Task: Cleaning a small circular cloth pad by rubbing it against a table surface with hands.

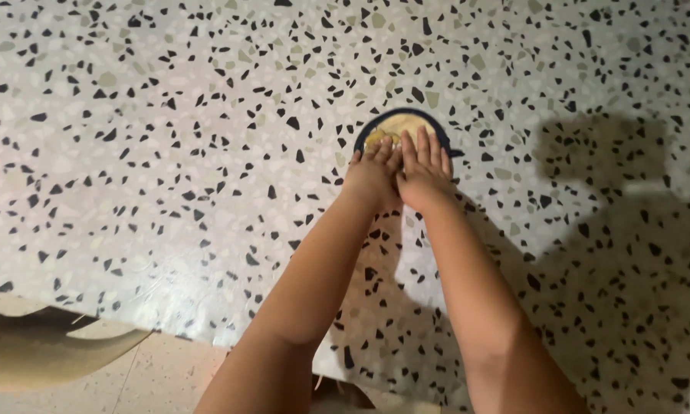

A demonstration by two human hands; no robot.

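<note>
A small round dish with a dark blue rim (363, 136) sits on a speckled terrazzo countertop (169, 153). A pale yellow lump of dough-like food (397, 125) lies in it. My left hand (372, 172) and my right hand (424, 169) reach out side by side, fingers stretched forward and pressing flat on the near part of the food. The hands cover the near half of the dish. Neither hand grips anything.
The countertop's near edge (130, 326) runs across the lower left, with pale floor tiles (161, 376) below it. A curved tan object (38, 349) shows at the bottom left. A dark shadow (613, 230) falls over the right side of the counter.
</note>
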